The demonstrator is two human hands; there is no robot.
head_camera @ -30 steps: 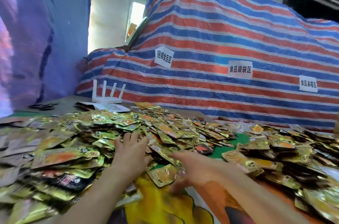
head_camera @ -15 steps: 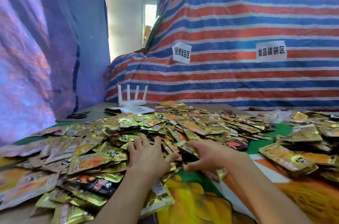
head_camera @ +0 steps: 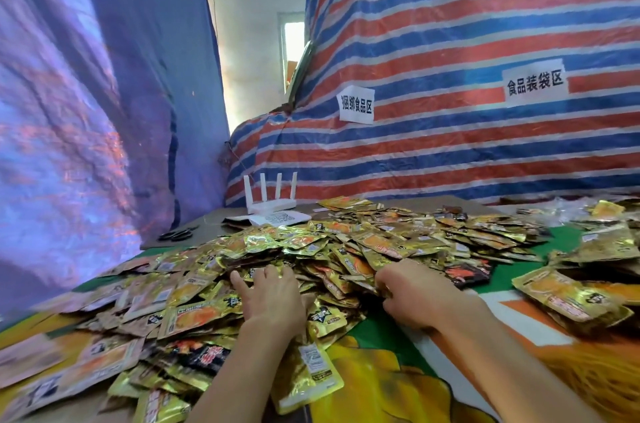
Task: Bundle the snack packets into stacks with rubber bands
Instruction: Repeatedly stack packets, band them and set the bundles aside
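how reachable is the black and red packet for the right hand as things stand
Probably yes: the black and red packet lies exposed at the pile's edge, close beside the right hand, nothing between them, though that hand's fingers are curled into the pile.

I see a white router [head_camera: 271, 201] at the desk's [head_camera: 221, 225] far edge, scissors [head_camera: 176, 234] left of it, striped tarp [head_camera: 450, 131] behind.

Just two arms in shot here. The left hand [head_camera: 270, 298] is bare, and behind it the left forearm [head_camera: 242, 370] is bare and slim. The right hand [head_camera: 412, 298] is bare too, with the right forearm [head_camera: 512, 363] behind it uncovered right to the frame edge.
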